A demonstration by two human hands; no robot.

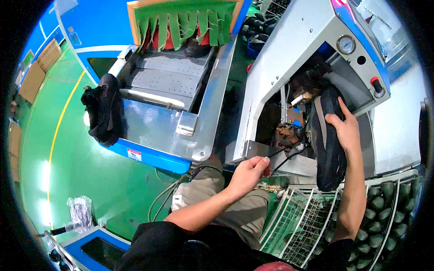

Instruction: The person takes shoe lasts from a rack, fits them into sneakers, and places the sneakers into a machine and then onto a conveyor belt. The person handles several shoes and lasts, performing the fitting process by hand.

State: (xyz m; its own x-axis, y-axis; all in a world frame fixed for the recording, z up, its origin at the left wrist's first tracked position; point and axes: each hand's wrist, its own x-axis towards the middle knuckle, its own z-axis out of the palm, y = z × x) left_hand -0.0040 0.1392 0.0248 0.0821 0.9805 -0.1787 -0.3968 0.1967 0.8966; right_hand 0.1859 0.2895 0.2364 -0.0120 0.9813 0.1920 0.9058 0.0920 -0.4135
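Observation:
A black shoe (330, 149) with a grey stripe is tilted in front of the opening of the white machine (266, 86). My right hand (347, 128) grips it from the right, thumb and fingers pressed on its dark surface. To its left, my left hand (248, 177) is closed in a pinch on black shoelaces (289, 158), which run up toward the shoe. Part of the shoe's far side is hidden. Inside the machine, a brownish, worn mechanism (289, 135) shows close beside the shoe.
A conveyor (162, 74) comes out under green strip curtains (181, 27), with a dark shoe (197, 48) at its mouth. Another black shoe (107, 110) rests at its left end. Below right stands a white wire rack (298, 212) beside many dark shoe lasts (377, 212). A pressure gauge (346, 44) faces me.

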